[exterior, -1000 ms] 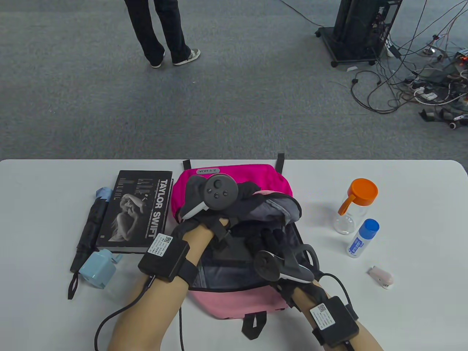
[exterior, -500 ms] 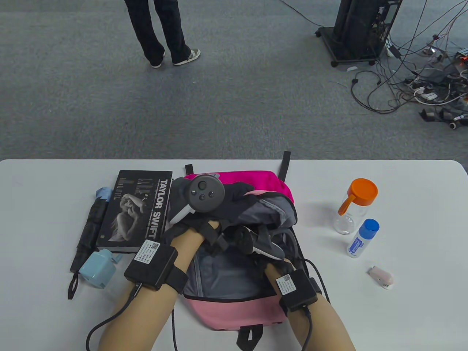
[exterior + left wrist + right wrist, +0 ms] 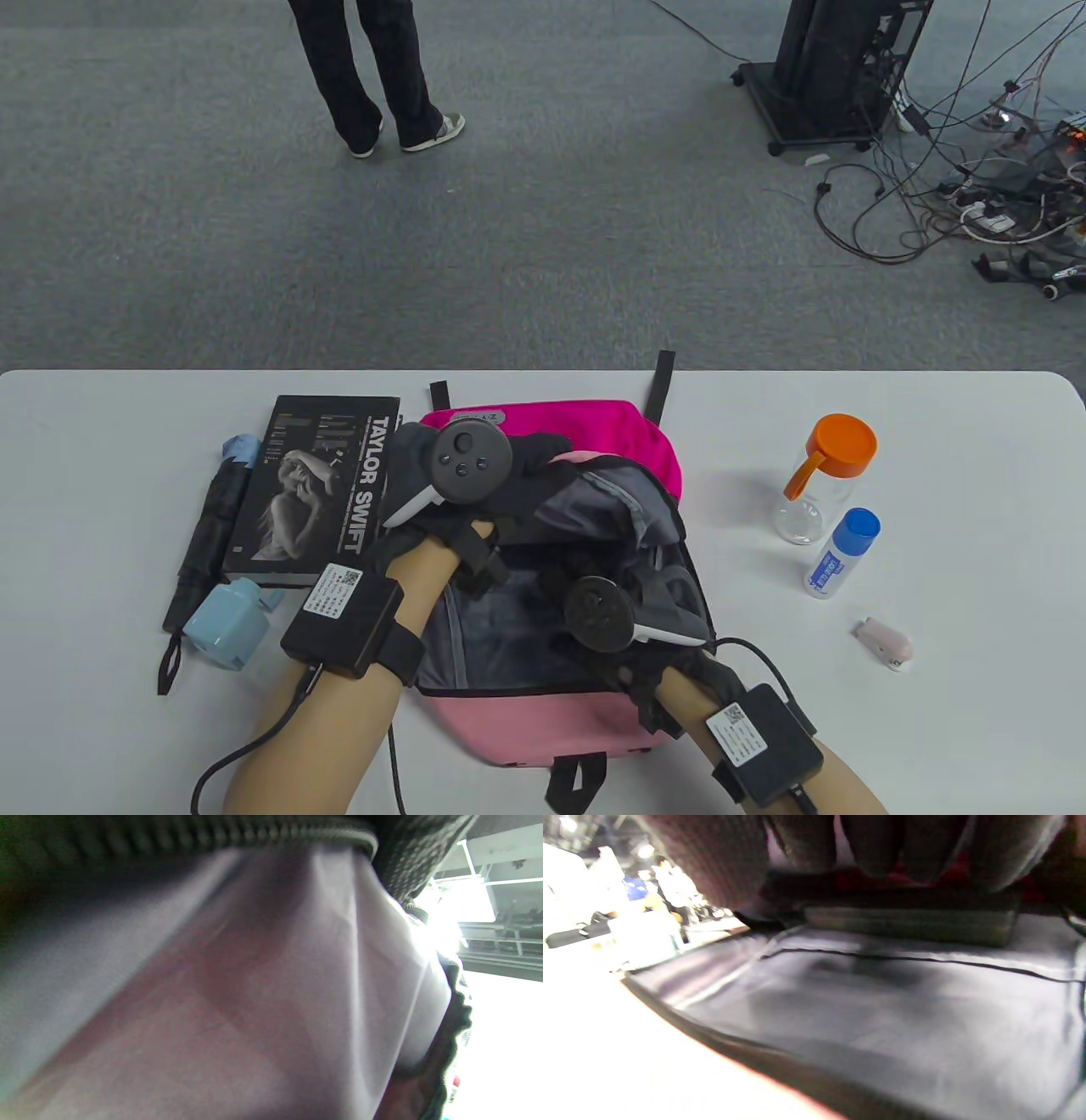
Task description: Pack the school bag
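At table centre your pink bag (image 3: 594, 424) lies unzipped; your left hand (image 3: 475, 484) grips its raised flap (image 3: 611, 501). Your right hand (image 3: 611, 620) sits inside the mouth, grip unclear from here. Book (image 3: 318, 492) left, bottle (image 3: 819, 480) right, both clear of the rim.

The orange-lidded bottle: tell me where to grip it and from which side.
Grip the orange-lidded bottle round its clear body below the lid, coming from the near right with the right hand. It stands upright, its orange handle hangs down its left side, and the blue-capped bottle lies close in front, so keep the fingers high.
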The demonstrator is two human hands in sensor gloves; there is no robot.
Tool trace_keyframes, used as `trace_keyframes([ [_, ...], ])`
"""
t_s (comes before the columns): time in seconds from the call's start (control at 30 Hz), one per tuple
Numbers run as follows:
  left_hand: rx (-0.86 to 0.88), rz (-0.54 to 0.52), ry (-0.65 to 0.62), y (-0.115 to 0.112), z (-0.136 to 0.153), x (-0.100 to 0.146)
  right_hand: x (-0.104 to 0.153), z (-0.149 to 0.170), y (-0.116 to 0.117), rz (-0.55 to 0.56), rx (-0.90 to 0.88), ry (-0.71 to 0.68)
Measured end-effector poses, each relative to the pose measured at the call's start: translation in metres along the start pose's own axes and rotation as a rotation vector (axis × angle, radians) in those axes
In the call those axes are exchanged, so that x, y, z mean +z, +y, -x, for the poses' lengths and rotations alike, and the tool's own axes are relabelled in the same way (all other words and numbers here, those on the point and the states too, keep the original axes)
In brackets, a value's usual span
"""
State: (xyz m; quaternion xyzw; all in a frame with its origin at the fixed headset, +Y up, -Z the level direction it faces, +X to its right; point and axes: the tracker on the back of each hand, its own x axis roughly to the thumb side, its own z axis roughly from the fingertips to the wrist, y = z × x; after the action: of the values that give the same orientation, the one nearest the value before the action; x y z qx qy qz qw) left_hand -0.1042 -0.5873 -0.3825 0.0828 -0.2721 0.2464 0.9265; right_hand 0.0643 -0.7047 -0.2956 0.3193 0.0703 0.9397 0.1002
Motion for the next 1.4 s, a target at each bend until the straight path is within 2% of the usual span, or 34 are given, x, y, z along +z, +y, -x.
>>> trace_keyframes([
  [0.13,-0.029,0.013,-0.018,-0.003,-0.002,0.003,0.024,-0.001,-0.026,-0.031,-0.082,-0.061],
  [0.27,-0.038,0.021,-0.025,-0.005,-0.003,0.005,0.051,0.004,-0.071,0.241,-0.095,0.0],
  [0.3,-0.044,0.027,-0.028,-0.006,-0.002,0.005,0.061,0.006,-0.088,0.375,-0.105,0.009],
  [0.4,-0.05,0.037,-0.029,-0.008,-0.002,0.006,0.076,0.013,-0.117,0.606,-0.155,0.053],
  [0.47,-0.046,0.042,-0.031,-0.009,-0.002,0.007,0.078,0.023,-0.127,0.696,-0.166,0.109],
  [0.5,-0.045,0.043,-0.032,-0.01,-0.002,0.007,0.077,0.027,-0.129,0.693,-0.169,0.13],
  [0.6,-0.05,0.051,-0.035,-0.012,-0.003,0.009,0.064,0.045,-0.125,0.556,-0.205,0.186],
  [0.8,-0.054,0.069,-0.049,-0.02,-0.004,0.01,0.03,0.068,-0.098,0.381,-0.323,0.167],
  [0.93,-0.054,0.079,-0.063,-0.024,-0.006,0.009,0.013,0.068,-0.087,0.342,-0.398,0.144],
  [1.13,-0.054,0.082,-0.069,-0.026,-0.005,0.011,-0.003,0.066,-0.077,0.311,-0.415,0.157],
  [1.27,-0.071,0.094,-0.062,-0.025,-0.005,0.015,-0.008,0.063,-0.074,0.346,-0.402,0.173],
  [1.4,-0.166,0.059,-0.028,-0.016,-0.007,0.023,-0.009,0.063,-0.075,0.36,-0.474,0.204],
])
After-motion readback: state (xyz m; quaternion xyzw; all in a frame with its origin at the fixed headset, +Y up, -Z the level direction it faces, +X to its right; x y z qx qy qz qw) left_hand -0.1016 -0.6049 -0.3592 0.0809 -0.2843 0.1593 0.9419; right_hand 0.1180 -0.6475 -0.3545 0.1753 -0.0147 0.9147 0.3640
